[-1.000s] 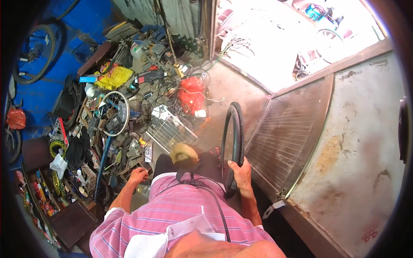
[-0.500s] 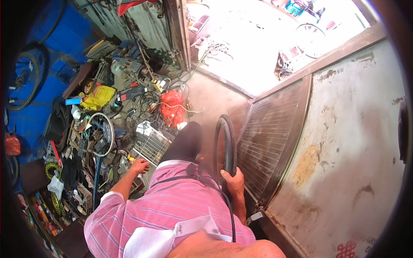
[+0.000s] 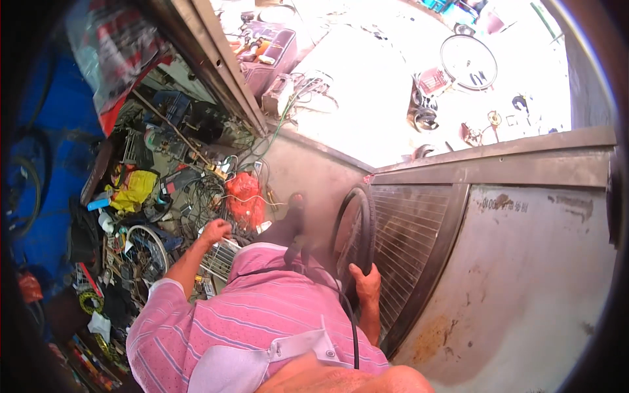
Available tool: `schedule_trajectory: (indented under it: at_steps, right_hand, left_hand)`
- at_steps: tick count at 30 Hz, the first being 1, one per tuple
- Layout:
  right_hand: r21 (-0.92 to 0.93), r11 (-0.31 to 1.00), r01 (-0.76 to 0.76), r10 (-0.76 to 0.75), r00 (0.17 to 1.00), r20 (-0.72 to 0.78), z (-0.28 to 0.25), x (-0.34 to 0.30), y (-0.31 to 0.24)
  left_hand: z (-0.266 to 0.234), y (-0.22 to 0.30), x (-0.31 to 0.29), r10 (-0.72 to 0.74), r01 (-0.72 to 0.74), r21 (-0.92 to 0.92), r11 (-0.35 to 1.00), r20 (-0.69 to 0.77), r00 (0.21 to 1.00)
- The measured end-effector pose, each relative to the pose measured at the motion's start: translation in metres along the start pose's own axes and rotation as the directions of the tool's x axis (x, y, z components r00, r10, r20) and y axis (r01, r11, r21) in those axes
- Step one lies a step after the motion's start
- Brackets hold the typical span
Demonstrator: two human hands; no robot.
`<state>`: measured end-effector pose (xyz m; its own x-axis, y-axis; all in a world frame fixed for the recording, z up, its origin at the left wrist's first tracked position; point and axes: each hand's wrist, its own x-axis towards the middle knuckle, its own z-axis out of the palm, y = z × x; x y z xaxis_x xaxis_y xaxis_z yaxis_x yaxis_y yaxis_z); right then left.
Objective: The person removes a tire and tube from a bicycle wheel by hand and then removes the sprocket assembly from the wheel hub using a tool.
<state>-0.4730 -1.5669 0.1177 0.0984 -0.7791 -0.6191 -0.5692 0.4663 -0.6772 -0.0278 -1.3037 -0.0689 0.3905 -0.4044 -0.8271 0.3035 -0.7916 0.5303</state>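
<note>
A black bicycle tire (image 3: pixel 371 226) is in my right hand (image 3: pixel 367 285), which grips its lower edge with the thumb on top. It stands upright beside my right leg, close to the ribbed door panel. My left hand (image 3: pixel 216 232) hangs loosely curled out to the left, and nothing shows in it. Below that hand is a white wire basket (image 3: pixel 221 259), partly hidden by my arm and pink striped shirt. A dark strap or cord (image 3: pixel 354 321) runs down over the front of my shirt.
Tangled cables, a red plastic bag (image 3: pixel 245 200), a yellow bag (image 3: pixel 133 190) and a spoked wheel (image 3: pixel 149 247) crowd the left floor. A metal door (image 3: pixel 524 262) stands at right. Beyond the sill lie a bicycle wheel (image 3: pixel 469 62) and a maroon box (image 3: pixel 272 59) in bright light.
The view has moved toward the doorway, and more of the outside shows. My left hand has swung forward and up. The tire stays in my right hand, now nearer the ribbed door panel.
</note>
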Motion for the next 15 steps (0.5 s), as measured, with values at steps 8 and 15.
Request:
schedule_trajectory:
  at_steps: [8, 15]
  right_hand:
    - [-0.01, 0.998, 0.055, -0.055, 0.995, -0.087, -0.008, 0.083, -0.044]
    - [0.097, 0.995, 0.031, -0.024, 0.997, -0.071, -0.021, 0.177, -0.093]
  left_hand:
    - [-0.03, 0.115, 0.085, -0.005, -0.007, -0.104, 0.995, -0.118, 0.993]
    - [0.008, 0.116, 0.117, -0.223, 0.214, -0.126, 0.969, -0.07, 0.972]
